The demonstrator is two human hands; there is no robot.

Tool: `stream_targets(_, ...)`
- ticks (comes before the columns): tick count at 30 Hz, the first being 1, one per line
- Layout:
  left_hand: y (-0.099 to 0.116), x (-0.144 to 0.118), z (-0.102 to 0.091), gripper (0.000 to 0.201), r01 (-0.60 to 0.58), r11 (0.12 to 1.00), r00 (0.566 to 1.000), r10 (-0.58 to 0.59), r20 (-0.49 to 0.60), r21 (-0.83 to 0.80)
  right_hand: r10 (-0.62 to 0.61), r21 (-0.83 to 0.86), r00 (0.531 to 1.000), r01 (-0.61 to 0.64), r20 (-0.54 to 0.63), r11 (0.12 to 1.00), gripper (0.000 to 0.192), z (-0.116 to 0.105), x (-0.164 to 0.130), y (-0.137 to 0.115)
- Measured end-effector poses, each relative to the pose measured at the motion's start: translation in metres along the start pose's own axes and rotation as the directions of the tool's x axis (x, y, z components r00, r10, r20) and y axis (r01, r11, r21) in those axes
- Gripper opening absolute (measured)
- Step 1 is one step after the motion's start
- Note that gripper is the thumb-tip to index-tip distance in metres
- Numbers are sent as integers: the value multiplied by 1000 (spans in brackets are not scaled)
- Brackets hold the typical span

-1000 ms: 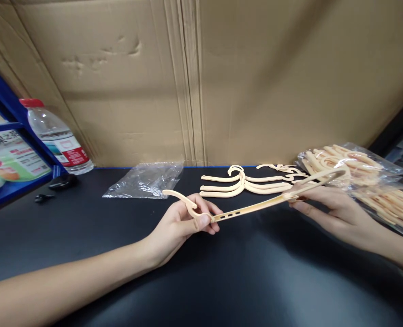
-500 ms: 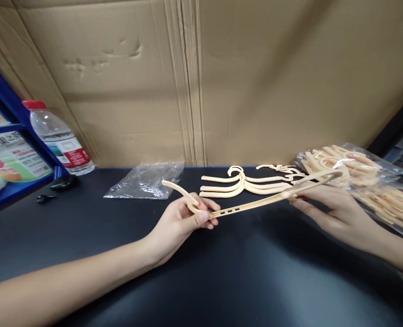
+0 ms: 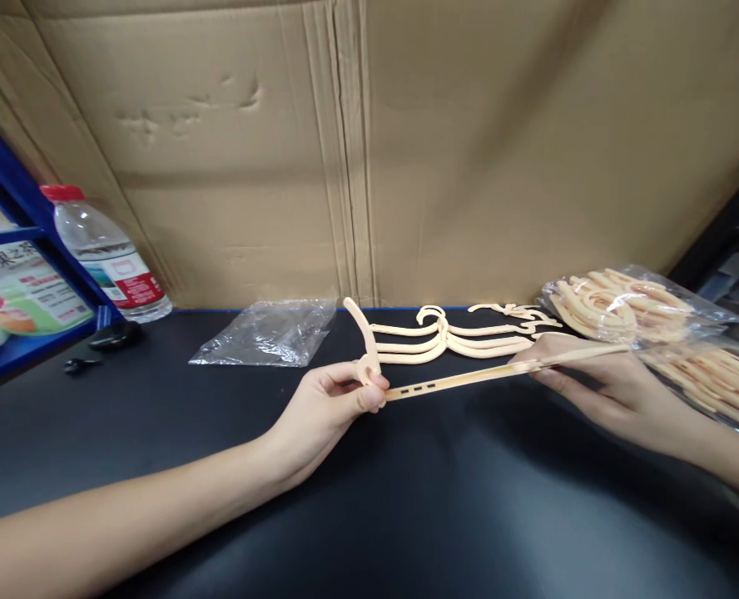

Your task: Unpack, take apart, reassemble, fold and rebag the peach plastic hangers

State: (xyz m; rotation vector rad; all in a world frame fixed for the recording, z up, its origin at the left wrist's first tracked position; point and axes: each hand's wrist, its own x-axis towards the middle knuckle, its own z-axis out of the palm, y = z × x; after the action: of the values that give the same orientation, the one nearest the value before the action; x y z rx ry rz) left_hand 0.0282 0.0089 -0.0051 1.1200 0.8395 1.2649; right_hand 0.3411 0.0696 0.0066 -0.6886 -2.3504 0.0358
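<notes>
The left hand (image 3: pixel 329 408) pinches the hook (image 3: pixel 363 345) and the right hand (image 3: pixel 585 374) grips the bar (image 3: pixel 469 378), just before the finished hangers (image 3: pixel 444 337); fitting is underway; seating needs a firm push.

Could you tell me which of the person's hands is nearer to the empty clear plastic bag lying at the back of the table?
The left hand is nearer: it is just in front of the clear plastic bag, slightly to its right. The right hand is far off to the bag's right.
</notes>
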Motion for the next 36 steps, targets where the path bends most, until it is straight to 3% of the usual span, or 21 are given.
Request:
stream_targets(13, 0, -3, 1, 10, -41, 999, 998, 39, 47, 35, 21, 8, 1000, -21, -6, 1000, 18, -4, -1, 1)
stream_targets(22, 3, -5, 0, 14, 42, 998, 983, -32, 178, -52, -7, -25, 999, 6, -52, 1000, 18, 1, -2, -1)
stream_targets(36, 6, -5, 2, 15, 60, 996, 991, -51, 124, -70, -4, -60, 998, 0, -64, 998, 19, 3, -3, -1)
